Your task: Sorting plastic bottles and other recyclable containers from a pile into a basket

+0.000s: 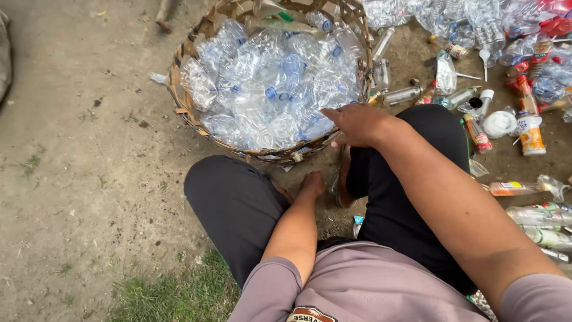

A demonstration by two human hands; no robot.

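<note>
A round woven basket (179, 101) full of crushed clear plastic bottles (268, 89) stands on the dirt in front of my knees. My right hand (357, 122) reaches over the basket's near rim, palm down, fingers half curled; whether it holds a bottle is hidden. My left hand (311, 182) hangs low between my black-trousered legs, by the ground under the basket's edge. Its fingers are out of sight.
A heap of loose bottles (488, 30), some with orange labels (529, 134), white caps and a spoon lies on the ground to the right. Bare packed dirt spreads to the left, with a grass patch (173, 295) at the bottom.
</note>
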